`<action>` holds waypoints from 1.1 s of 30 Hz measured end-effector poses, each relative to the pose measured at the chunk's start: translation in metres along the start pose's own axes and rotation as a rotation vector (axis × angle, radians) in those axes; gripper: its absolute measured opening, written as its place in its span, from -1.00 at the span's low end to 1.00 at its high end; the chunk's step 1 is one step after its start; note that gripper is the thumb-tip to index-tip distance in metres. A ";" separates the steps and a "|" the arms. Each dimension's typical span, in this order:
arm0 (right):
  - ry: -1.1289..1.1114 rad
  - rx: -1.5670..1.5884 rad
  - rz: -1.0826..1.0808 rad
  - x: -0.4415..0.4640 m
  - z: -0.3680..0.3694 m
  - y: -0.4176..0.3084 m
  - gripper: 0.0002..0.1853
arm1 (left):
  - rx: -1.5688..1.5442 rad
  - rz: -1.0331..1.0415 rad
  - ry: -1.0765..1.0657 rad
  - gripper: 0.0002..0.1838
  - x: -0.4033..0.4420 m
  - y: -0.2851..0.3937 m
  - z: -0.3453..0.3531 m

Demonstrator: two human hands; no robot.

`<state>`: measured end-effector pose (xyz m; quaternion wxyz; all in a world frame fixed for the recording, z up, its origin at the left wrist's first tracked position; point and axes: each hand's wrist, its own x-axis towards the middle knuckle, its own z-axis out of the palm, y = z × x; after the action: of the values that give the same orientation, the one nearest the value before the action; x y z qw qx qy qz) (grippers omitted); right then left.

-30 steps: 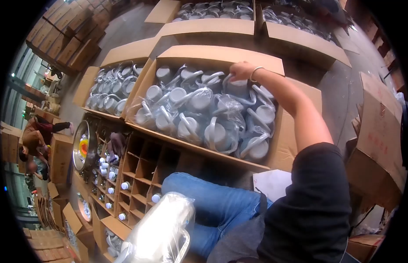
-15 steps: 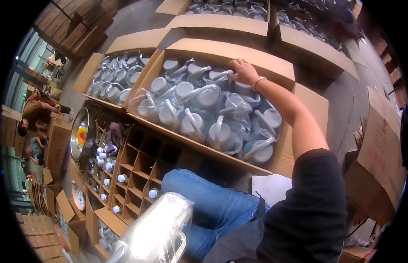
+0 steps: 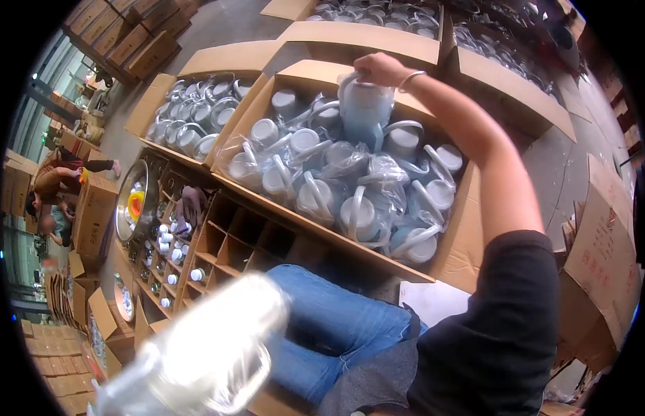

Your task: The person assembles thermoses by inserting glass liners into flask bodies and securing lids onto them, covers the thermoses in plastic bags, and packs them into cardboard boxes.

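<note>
My right hand (image 3: 378, 70) is closed on a light-blue jug (image 3: 366, 111) with a grey lid and handle. It holds the jug by the top, partly raised above the others in the open cardboard box (image 3: 322, 232). Around it stand several more grey-lidded jugs (image 3: 357, 216), many in clear plastic bags. At the lower left, over my knees, is a shiny object in clear plastic (image 3: 222, 333) with a loop handle, bright and blurred. My left hand does not show.
A divided carton (image 3: 229, 253) holds small white-capped bottles (image 3: 197, 274). Dark gloves (image 3: 190, 204) lie on it, by a round metal basin (image 3: 132, 225). Another box of jugs (image 3: 197, 114) adjoins on the left. Two people work at the far left.
My right hand has closed on a jug and lifted it partly out of the box. The plastic-wrapped object has moved down and left. The view has shifted slightly.
</note>
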<state>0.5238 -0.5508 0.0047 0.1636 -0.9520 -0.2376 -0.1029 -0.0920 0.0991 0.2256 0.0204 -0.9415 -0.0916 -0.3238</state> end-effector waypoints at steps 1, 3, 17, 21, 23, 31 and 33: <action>-0.011 -0.025 -0.088 -0.003 -0.018 -0.002 -0.81 | -0.337 -0.049 0.054 -0.41 0.025 0.002 0.020; -0.025 -0.056 -0.191 -0.018 -0.048 -0.005 -0.80 | -0.919 -0.305 0.051 -0.38 0.091 0.032 0.062; 0.174 0.042 0.160 -0.230 -0.186 -0.033 -0.75 | -1.712 -0.123 -0.020 -0.81 0.284 0.405 0.353; 0.278 0.040 0.237 -0.260 -0.189 0.010 -0.76 | -1.783 -0.278 -0.053 -0.82 0.290 0.406 0.385; 0.333 0.103 0.228 -0.269 -0.187 0.021 -0.75 | -1.753 -0.261 -0.062 -0.83 0.286 0.393 0.394; 0.501 0.600 0.568 -0.298 -0.193 0.064 -0.66 | -1.721 -0.188 -0.118 -0.86 0.267 0.336 0.383; 0.527 0.709 0.641 -0.312 -0.198 0.087 -0.62 | -1.658 -0.205 -0.111 -0.86 0.260 0.325 0.380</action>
<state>0.2726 -0.8253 0.0792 0.5517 -0.8051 0.0933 -0.1968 0.3997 -0.1417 0.0914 -0.7128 -0.6529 0.0901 -0.2396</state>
